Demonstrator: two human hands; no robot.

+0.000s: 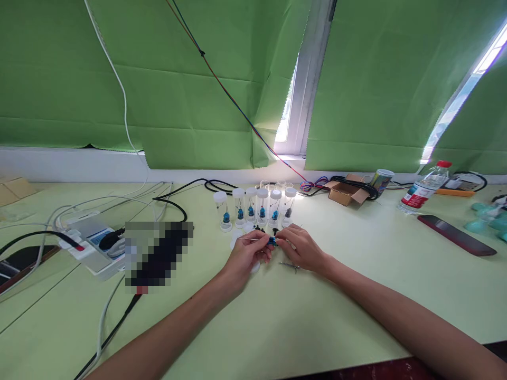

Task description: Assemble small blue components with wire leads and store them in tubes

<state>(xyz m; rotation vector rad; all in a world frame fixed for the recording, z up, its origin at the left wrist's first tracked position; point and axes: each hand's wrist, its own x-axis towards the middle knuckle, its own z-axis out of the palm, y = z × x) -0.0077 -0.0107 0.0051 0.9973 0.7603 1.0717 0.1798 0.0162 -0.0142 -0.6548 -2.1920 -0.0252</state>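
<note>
My left hand (249, 255) and my right hand (301, 247) meet over the pale green table (277, 316), both pinching a small blue part (272, 241) with a thin metal pin (247, 238) sticking out to the left. Just behind my hands stands a row of several clear tubes (257, 207) with white caps, most holding a blue piece. White loose caps (237, 237) and small black bits (259, 229) lie in front of the row. Metal tweezers (289, 265) rest on the table under my right hand.
A white power strip (93, 245) with cables sits at the left, next to a blurred dark patch. At the back right are a cardboard box (346, 192), a can (381, 181), a water bottle (423, 192), a dark phone (455, 235) and teal objects (487, 219).
</note>
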